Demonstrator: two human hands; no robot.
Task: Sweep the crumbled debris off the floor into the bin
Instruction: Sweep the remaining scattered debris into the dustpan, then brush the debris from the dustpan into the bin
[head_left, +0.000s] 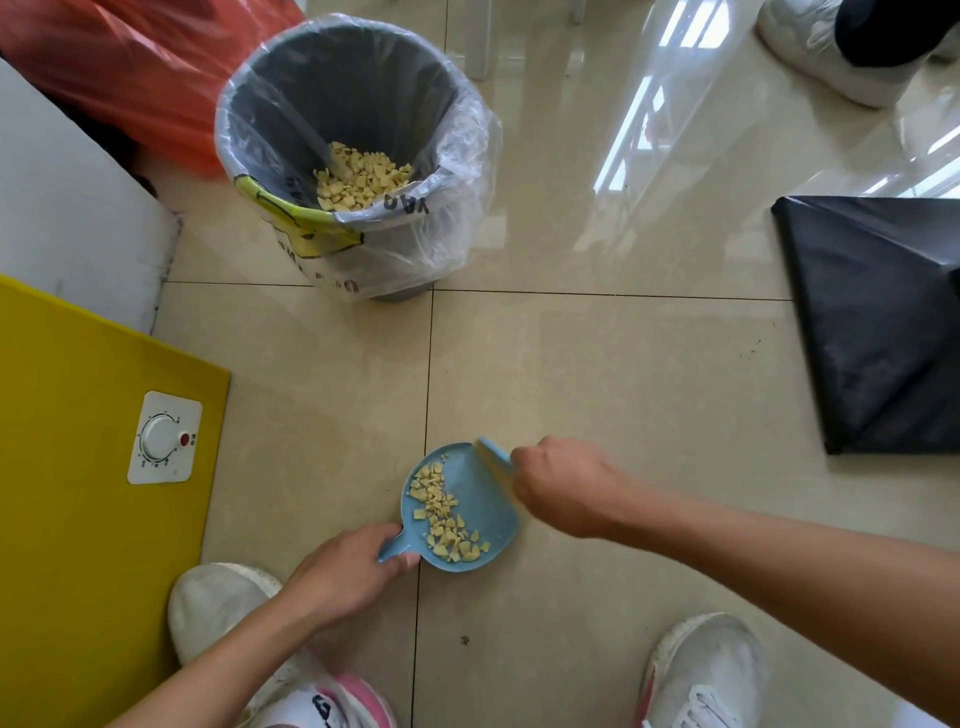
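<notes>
Small, pale yellow, blocky crumbs of debris (444, 512) lie in a loose band across the pan of a light blue plastic dustpan (467, 512), which rests flat on the floor (597, 374) between the person's two white shoes. The left hand (345, 574) has its fingers clenched around the dustpan's short handle. The right hand (563, 486) grips a matching blue hand brush (496, 460) whose head meets the pan's far edge; its fingers are curled tight on the brush, though the grip itself is hidden under the hand.

More of the same yellow debris is heaped inside the bin (343, 150), a round grey bucket lined with a crinkled clear plastic bag, standing well apart beyond the dustpan.

The floor is glossy beige tile with dark grout lines and bright window reflections. A yellow board (62, 493) carrying a white dial timer (163, 438) lies at the left, a folded black plastic sheet (878, 322) at the right, and an orange bag (135, 67) behind the bin.
</notes>
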